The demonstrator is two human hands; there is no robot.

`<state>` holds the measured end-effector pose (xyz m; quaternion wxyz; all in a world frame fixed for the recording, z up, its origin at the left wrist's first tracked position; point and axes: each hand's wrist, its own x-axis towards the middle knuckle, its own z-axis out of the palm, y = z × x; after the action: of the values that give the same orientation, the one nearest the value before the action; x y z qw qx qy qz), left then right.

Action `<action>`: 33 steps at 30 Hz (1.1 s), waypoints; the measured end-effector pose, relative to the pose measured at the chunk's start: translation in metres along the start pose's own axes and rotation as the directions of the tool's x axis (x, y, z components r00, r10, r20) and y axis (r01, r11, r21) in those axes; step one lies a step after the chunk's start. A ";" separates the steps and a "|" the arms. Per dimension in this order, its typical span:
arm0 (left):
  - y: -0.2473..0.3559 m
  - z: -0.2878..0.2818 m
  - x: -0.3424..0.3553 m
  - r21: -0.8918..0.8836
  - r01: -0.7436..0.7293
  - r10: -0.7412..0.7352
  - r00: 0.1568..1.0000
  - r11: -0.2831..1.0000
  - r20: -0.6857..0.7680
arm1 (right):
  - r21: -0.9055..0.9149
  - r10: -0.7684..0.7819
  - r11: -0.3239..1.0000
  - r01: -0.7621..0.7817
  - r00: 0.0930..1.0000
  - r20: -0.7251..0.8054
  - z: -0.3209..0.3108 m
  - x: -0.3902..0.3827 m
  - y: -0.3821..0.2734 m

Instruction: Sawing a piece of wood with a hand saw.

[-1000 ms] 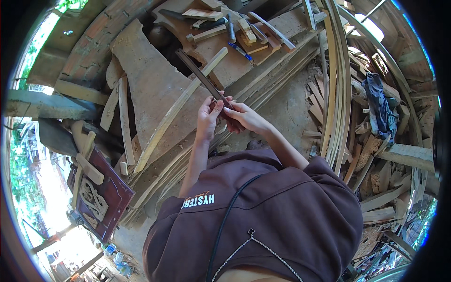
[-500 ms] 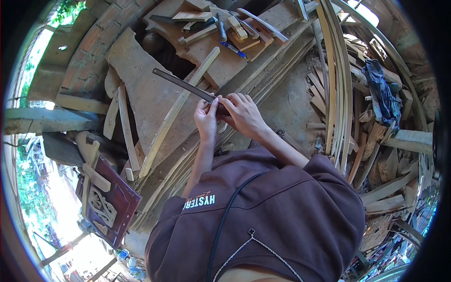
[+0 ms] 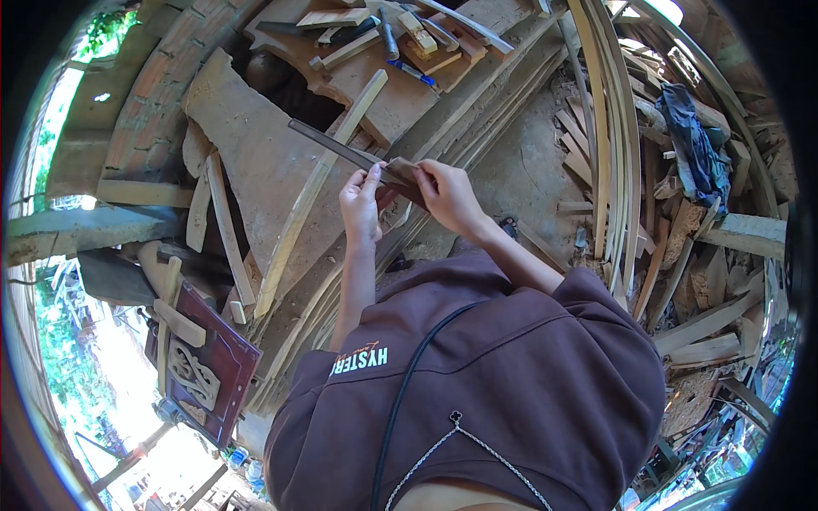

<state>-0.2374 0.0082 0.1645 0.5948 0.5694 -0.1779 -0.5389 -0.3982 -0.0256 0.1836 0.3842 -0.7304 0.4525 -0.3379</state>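
My left hand (image 3: 362,204) is closed around a long, narrow, dark brown wooden strip (image 3: 328,143), with the thumb on top. The strip slants from the upper left down toward my right hand. Between thumb and fingers, my right hand (image 3: 453,198) pinches a small, flat, brown piece (image 3: 402,168) that lies over the strip just right of my left thumb. Whether this piece is folded sandpaper or thin wood I cannot tell. Beneath my right hand the strip's lower end shows only in part. Both hands are above a pale wooden batten (image 3: 324,183) and a broad board.
Wood pieces and a blue-ended tool (image 3: 411,71) lie on a bench (image 3: 417,111) ahead. Long curved strips (image 3: 603,128) stand at the right, beside scrap wood and a dark blue cloth (image 3: 686,145). A dark red panel (image 3: 226,366) leans at the left near a carved scroll piece (image 3: 194,375).
My right hand has turned and drawn slightly away from my left, so the flat brown piece now shows between them. The strip has tilted a little, and the whole view has shifted slightly.
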 end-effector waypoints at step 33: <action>-0.006 -0.001 -0.001 0.073 -0.219 0.217 0.976 0.973 0.034 | 0.210 0.162 0.958 -0.193 0.974 0.156 0.001 0.003 0.009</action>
<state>-0.2396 0.0111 0.1592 0.6259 0.5617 -0.2671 -0.4705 -0.3999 -0.0311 0.1755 0.5233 -0.6602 0.4478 -0.2995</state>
